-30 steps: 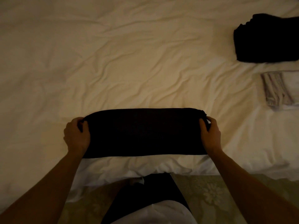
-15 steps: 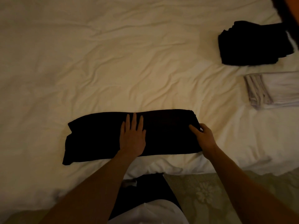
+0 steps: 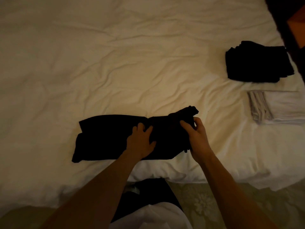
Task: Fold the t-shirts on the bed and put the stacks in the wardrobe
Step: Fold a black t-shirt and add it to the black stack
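Observation:
A black t-shirt (image 3: pixel 105 138), folded into a long strip, lies across the near edge of the white bed (image 3: pixel 115 63). My left hand (image 3: pixel 141 141) presses on the middle of the strip with its fingers spread. My right hand (image 3: pixel 196 134) grips the strip's right end and has lifted it off the bed, turned over toward the left. At the bed's right side sits a stack of folded black t-shirts (image 3: pixel 259 63), and just in front of it a stack of folded white t-shirts (image 3: pixel 277 107).
The bed's front edge runs just below the strip, with patterned carpet (image 3: pixel 214 200) and my legs under it. A dark piece of furniture (image 3: pixel 290 22) stands at the top right corner. Wrinkled bare sheet stretches over the left and far parts of the bed.
My left hand left the strip's left end and came to its middle. My right hand closed on the right end and raised it, folding it leftward. The view shifted slightly left.

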{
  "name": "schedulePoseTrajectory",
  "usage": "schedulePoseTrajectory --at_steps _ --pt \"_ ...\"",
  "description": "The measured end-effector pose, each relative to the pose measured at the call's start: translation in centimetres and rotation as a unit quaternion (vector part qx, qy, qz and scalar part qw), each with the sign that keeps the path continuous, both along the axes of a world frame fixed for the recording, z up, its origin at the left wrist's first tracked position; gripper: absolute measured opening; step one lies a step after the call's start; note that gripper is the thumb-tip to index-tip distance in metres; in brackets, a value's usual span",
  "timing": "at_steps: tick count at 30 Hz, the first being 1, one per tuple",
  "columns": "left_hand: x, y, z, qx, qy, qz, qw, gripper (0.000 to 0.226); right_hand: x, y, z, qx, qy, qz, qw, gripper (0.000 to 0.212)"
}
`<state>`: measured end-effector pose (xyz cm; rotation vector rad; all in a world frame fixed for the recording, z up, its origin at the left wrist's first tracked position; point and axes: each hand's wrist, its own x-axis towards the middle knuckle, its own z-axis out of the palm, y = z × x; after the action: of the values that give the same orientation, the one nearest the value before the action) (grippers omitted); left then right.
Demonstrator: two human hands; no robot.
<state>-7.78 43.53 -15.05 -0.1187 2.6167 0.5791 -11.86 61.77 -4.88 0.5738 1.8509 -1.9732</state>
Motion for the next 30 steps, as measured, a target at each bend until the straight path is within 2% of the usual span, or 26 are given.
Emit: schedulePoseTrajectory --at_steps 2,5,8,10,12,14,18,20,22,23,26,28,30 --pt "-0.3 -0.9 1.2 0.117 -0.03 0.092 0.988 0.058 0.0 -2.4 0.7 -0.003 -0.008 0.02 1.0 0.03" --pt "-0.3 -2.6 3.5 0.249 -0.023 0.22 0.943 0.039 -0.1 -5.5 1.7 0.0 -0.024 0.052 0.998 0.032" --pt "0.4 -4.3 6.7 0.374 -0.005 0.314 0.872 0.02 -0.1 -7.9 2.1 0.008 -0.012 0.116 0.993 0.025" --pt "1.0 -5.6 8.9 0.43 -0.008 0.357 0.829 0.02 0.3 -10.1 2.3 0.047 0.004 0.167 0.985 0.023" --pt "1.4 -7.1 10.4 0.452 -0.018 0.39 0.802 0.026 0.9 -12.6 1.9 0.111 0.029 0.224 0.968 0.025" --pt "1.7 -8.7 11.5 0.46 -0.023 0.404 0.79 0.033 1.6 -15.4 1.4 0.17 0.059 0.274 0.945 0.025" --pt "2.6 -12.0 11.8 0.416 -0.039 0.391 0.82 0.041 3.5 -20.3 1.0 0.221 0.077 0.339 0.911 0.025" --pt "3.0 -13.6 11.6 0.387 -0.055 0.394 0.832 0.056 4.2 -22.4 0.3 0.241 0.073 0.375 0.892 0.035" --pt "3.2 -14.9 11.4 0.372 -0.062 0.421 0.825 0.072 4.4 -24.3 -0.3 0.25 0.066 0.4 0.879 0.045" --pt "3.2 -15.6 11.2 0.373 -0.055 0.435 0.818 0.067 4.4 -25.0 -0.5 0.242 0.063 0.413 0.876 0.051" --pt "3.0 -17.1 10.6 0.397 -0.053 0.498 0.769 0.039 3.9 -25.7 -0.8 0.175 0.046 0.499 0.847 0.067" --pt "3.4 -17.9 9.5 0.409 -0.07 0.529 0.74 0.035 3.6 -24.5 -1.0 0.115 0.029 0.518 0.847 0.053" --pt "4.1 -18.3 7.8 0.408 -0.076 0.54 0.732 0.033 3.5 -22.4 -1.6 0.122 0.056 0.452 0.882 0.033"
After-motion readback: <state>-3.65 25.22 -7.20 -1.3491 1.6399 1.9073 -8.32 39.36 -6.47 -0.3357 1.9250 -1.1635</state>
